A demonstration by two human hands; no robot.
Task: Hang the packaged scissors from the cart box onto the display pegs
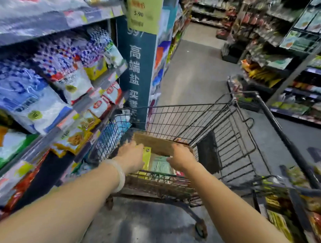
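Head view, looking forward and down a shop aisle. A black wire shopping cart [201, 126] stands at centre, its basket running from 6 o'clock toward 1 o'clock. At the near end of the basket sits an open cardboard box [155, 144], brown flaps up, which holds the packaged scissors: a yellow-edged pack [146, 157] stands on edge at the box's 9 o'clock side, and pale green packs [159, 165] lie flat just beside it toward 3 o'clock.

The left hand [132, 156], reaching in from 7 o'clock with a pale bangle [120, 176] on the wrist, lies against the yellow-edged pack; its fingers are curled at the pack's left face, but motion blur hides whether they grip it, so the hold cannot be told. The right hand [181, 156], entering from 5 o'clock, is over the box's 3 o'clock side, knuckles up, fingers bent down at the flap; whether they grip anything cannot be told.

At 9 to 11 o'clock, shelves [95, 93] carry blurred blue-and-white bags. At 12 o'clock stands a dark teal end panel [136, 69] with white characters, topped by a yellow price sign [143, 11]. At 2 o'clock, racks of hanging packets [304, 35] line the far side of the grey floor [192, 71].
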